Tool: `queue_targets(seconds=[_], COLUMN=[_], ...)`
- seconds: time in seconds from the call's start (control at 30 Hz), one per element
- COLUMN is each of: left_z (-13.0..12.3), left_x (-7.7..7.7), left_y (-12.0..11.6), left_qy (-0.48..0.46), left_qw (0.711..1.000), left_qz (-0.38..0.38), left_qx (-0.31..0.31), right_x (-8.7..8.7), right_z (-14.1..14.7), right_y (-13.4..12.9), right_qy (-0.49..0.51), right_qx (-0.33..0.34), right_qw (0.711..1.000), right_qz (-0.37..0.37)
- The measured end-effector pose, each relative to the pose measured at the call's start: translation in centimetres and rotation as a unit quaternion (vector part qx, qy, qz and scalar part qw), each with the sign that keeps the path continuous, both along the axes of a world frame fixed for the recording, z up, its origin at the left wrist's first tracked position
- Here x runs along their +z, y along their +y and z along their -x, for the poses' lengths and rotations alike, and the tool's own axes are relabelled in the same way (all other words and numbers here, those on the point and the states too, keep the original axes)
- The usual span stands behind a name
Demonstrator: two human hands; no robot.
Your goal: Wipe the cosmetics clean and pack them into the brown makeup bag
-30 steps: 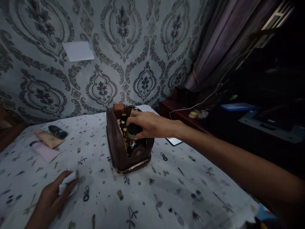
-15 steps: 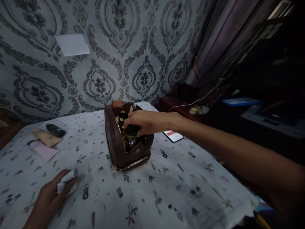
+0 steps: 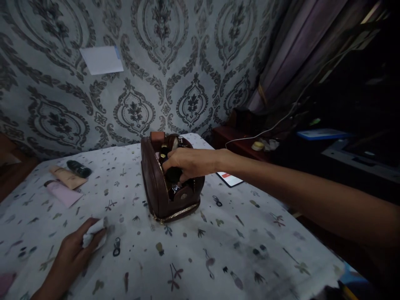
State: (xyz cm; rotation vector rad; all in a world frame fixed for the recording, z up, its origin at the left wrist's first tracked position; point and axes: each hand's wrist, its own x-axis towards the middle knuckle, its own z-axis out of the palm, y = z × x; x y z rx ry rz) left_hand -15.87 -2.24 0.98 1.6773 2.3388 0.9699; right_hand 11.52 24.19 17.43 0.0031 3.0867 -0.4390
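Observation:
A brown leather toiletry bag (image 3: pixel 153 183) stands unzipped on the table, with several bottles inside, among them one with a gold cap (image 3: pixel 163 156) and a shiny silver-topped item (image 3: pixel 176 187). My right hand (image 3: pixel 184 162) reaches into its opening with fingers curled around something dark; the fingers and the bag's contents hide what it is. On the table at lower left, my left hand (image 3: pixel 78 246) is closed on a crumpled white wipe (image 3: pixel 93 233).
At left lie a dark green tube (image 3: pixel 78 168), a beige tube (image 3: pixel 67 177) and a pink tube (image 3: pixel 63 193). A phone (image 3: pixel 230 179) with a lit screen lies right of the bag, under my forearm. Patterned cloth covers the table (image 3: pixel 175 254); a white cable (image 3: pixel 265 132) runs behind.
My right hand has sunk slightly deeper into the bag, its fingers still curled. My left hand keeps the wipe. The whole view has shifted a little.

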Motion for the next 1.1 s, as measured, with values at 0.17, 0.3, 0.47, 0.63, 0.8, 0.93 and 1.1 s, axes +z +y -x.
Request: queue_targets(seconds=[0.17, 0.3, 0.47, 0.63, 0.8, 0.93, 1.1], left_z=[0.7, 0.8, 1.0, 0.4, -0.3, -0.4, -0.3], left_x=[-0.6, -0.9, -0.9, -0.6, -0.7, -0.7, -0.4], left_y=[-0.3, -0.3, -0.3, -0.1, -0.1, 0.0, 0.1], left_qy=[-0.02, -0.023, -0.022, -0.016, -0.034, -0.046, -0.043], left_qw=[0.999, 0.999, 0.999, 0.999, 0.999, 0.999, 0.999], left_qz=[0.025, 0.023, 0.019, -0.005, -0.01, -0.004, 0.013], left_qx=[-0.011, -0.012, -0.026, -0.031, -0.009, 0.004, 0.024], right_x=[-1.2, -2.1, -1.8, -1.8, -0.7, 0.5, -0.6], right_z=[0.5, 0.6, 0.5, 0.4, 0.1, 0.7, 2.1], right_y=[-0.1, -0.2, -0.6, -0.5, 0.2, 0.0, -0.6], right_qy=[-0.029, -0.041, -0.055, -0.061, -0.053, 0.003, -0.021], right_qx=[0.002, -0.015, -0.011, -0.013, 0.018, 0.018, -0.046], right_qw=[0.999, 0.996, 0.995, 0.993, 0.995, 0.996, 0.98], right_qz=[-0.041, -0.079, -0.086, -0.1, -0.078, -0.092, -0.19])
